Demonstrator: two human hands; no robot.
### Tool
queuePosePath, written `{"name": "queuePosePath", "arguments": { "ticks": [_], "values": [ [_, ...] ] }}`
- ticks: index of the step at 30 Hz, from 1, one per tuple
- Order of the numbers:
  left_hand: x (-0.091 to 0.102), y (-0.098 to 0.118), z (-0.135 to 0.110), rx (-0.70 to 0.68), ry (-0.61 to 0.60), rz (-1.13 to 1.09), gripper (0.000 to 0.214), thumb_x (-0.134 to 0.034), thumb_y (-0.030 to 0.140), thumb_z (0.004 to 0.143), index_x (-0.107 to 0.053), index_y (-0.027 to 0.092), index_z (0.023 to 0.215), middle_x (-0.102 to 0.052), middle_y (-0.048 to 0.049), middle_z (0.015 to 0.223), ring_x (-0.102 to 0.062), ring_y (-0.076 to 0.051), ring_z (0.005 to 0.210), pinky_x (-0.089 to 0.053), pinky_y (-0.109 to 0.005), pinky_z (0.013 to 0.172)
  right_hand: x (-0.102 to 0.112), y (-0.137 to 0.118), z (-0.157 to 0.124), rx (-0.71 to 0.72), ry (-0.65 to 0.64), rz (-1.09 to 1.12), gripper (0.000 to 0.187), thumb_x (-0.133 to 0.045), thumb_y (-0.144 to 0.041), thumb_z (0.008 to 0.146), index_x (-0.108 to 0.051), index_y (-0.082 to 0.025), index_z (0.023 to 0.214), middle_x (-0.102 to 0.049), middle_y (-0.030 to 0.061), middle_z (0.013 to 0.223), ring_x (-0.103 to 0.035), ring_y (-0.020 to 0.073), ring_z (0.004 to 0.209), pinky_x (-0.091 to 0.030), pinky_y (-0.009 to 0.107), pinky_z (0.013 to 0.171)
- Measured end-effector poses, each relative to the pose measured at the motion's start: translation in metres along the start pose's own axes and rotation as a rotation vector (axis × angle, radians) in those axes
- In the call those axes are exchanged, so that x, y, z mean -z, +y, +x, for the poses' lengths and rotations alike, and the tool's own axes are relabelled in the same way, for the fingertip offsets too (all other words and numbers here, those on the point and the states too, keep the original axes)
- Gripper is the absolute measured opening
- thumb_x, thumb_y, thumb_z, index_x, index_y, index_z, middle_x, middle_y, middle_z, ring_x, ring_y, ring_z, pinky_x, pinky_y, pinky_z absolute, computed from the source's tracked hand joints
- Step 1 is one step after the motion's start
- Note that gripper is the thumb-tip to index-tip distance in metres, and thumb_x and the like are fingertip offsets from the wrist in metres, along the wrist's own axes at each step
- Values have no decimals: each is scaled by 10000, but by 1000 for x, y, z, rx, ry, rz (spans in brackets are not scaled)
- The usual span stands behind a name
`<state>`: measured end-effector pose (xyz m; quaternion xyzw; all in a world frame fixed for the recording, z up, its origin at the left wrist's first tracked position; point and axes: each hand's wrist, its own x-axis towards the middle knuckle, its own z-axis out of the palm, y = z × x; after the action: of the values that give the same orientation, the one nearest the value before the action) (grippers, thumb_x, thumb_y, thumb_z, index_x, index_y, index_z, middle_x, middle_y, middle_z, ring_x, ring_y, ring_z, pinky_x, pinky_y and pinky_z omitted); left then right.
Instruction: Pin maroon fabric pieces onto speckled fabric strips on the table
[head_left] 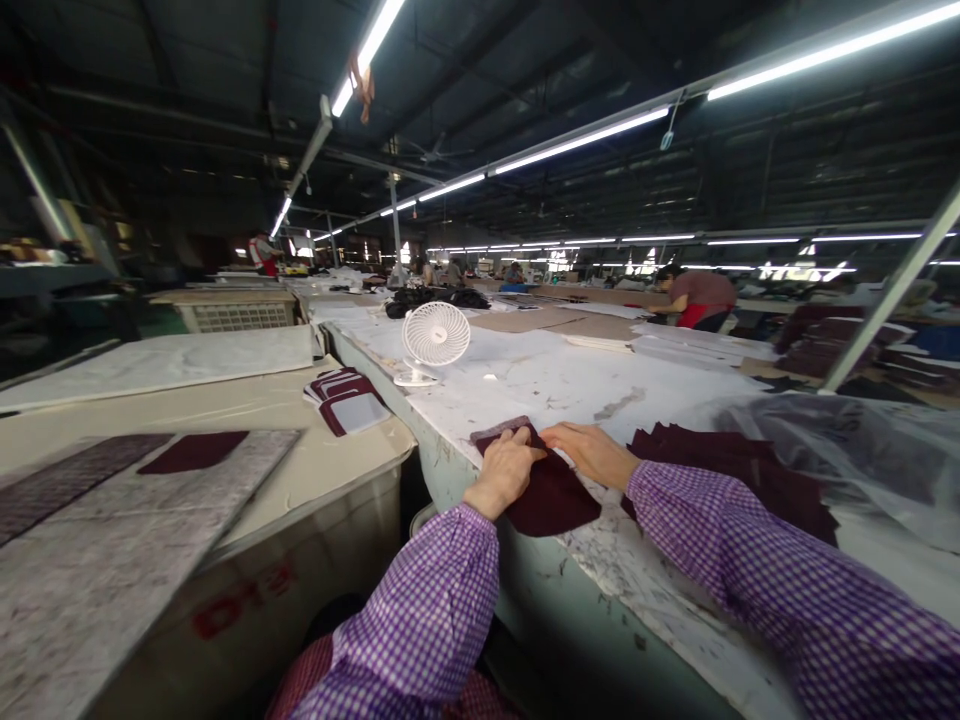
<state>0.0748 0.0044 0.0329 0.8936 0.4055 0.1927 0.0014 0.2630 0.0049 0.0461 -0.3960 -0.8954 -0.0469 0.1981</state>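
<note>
Left hand [510,470] and right hand [596,455] apparently align maroon cloth [555,500] at the counter edge [454,428], fingers' grip unclear; next needs steady pressure.

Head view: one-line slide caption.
Left hand on maroon fabric, right hand at its edge, white fan beyond.

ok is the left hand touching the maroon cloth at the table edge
Touching: the head view shows the left hand resting directly on the maroon cloth.
</note>
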Motion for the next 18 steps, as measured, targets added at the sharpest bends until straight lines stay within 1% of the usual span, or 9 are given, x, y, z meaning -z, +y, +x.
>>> {"name": "queuePosePath", "arguments": {
  "ticks": [3,6,9,11,15,18],
  "values": [
    [2,-2,-1,-21,12,-2,404,-392,76,840,-672,275,1053,-553,-52,961,-503,-194,864,-419,-319,825,-4,-9,1,-44,-36,-59,298,-374,-159,878,-573,-167,1100,-654,71,988,-617,187,863,-472,289,781],
    [5,-13,-8,-17,51,-22,346,-435,87,832,-698,256,979,-600,-40,945,-533,-184,881,-434,-287,806,-6,-11,1,-49,-55,-106,306,-350,-164,888,-615,-175,1041,-654,70,944,-613,194,844,-471,292,771],
    [7,-28,-20,34,125,-89,275,-472,130,837,-718,247,883,-631,-27,917,-557,-179,876,-451,-272,763,-6,-11,1,-17,-51,-58,320,-339,-183,901,-647,-189,988,-649,62,942,-604,179,863,-465,271,804],
    [6,-36,-28,35,174,-139,257,-486,141,839,-718,246,866,-639,-20,908,-562,-174,879,-456,-266,760,-5,-11,1,-2,-59,-14,329,-337,-186,901,-658,-197,970,-646,55,950,-601,167,864,-467,258,805],
    [0,-42,-35,9,238,-158,253,-478,143,854,-714,229,887,-633,-30,901,-553,-173,889,-453,-261,759,-2,-14,-1,-2,-109,-21,356,-340,-133,872,-662,-190,1011,-642,60,983,-601,165,866,-471,247,771],
    [-1,-41,-38,-39,266,-112,278,-438,168,885,-709,224,912,-613,-42,874,-532,-172,872,-446,-269,759,3,-20,2,-14,-195,-108,389,-363,-90,848,-651,-197,1087,-629,72,1020,-602,174,860,-463,253,740]
  ]
}}
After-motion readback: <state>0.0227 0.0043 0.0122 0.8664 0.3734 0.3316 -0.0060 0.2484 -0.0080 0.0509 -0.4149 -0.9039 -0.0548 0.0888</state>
